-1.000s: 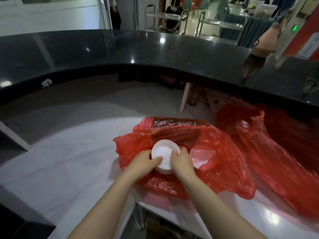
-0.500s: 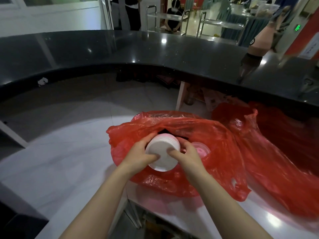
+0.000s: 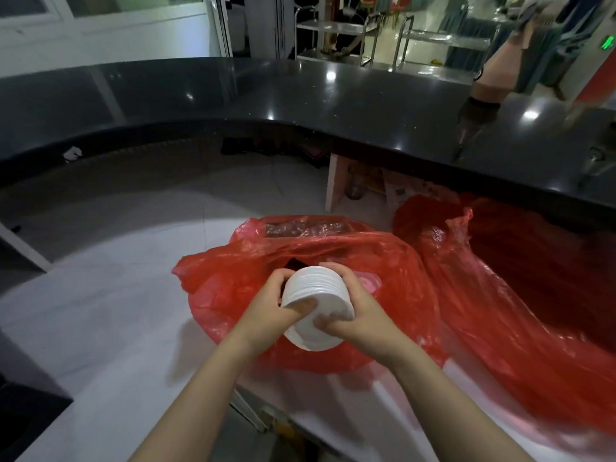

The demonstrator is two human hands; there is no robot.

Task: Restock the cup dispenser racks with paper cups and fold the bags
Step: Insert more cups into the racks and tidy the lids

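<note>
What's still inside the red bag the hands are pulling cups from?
Through the red bag, behind the right hand, another white cup stack shows faintly. The film and the held cup stack, gripped by the left hand too, cover the rest.

A restaurant or banquet hall's service station: a curved black bench [image 3: 300,105], steel trolleys [image 3: 336,31] beyond it, and cloth-draped tables [image 3: 480,28] in the dining room behind.

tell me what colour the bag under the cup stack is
Red, translucent plastic bag; the head view shows it.
</note>
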